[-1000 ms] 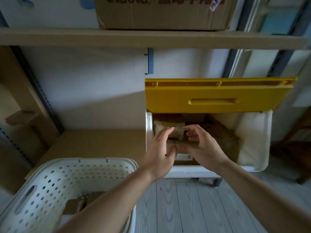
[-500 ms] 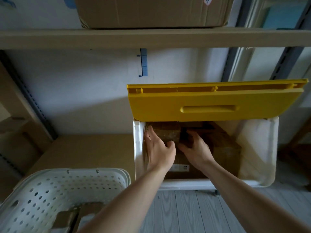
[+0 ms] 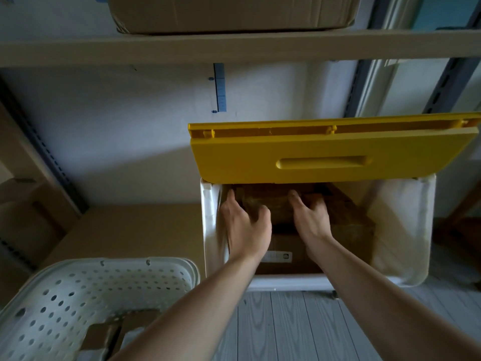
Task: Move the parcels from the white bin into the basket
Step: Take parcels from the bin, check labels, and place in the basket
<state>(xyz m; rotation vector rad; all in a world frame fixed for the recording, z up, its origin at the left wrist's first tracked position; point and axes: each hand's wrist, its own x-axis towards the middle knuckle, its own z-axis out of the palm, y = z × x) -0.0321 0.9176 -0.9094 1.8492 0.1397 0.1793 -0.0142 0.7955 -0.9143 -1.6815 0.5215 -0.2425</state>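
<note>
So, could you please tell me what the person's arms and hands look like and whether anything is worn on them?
Both forearms are bare, no sleeves in view. The left hand and right hand show no gloves, rings or watch.

The grey wood-plank floor (image 3: 286, 327) carries the white plastic bin (image 3: 406, 230), which stands with its yellow hinged lid (image 3: 325, 155) raised. Left of the bin, a low tan board shelf (image 3: 125, 230) lies against the wall. Above the bin, an upper tan board shelf (image 3: 234, 48) bears a brown cardboard box (image 3: 234, 11).
</note>
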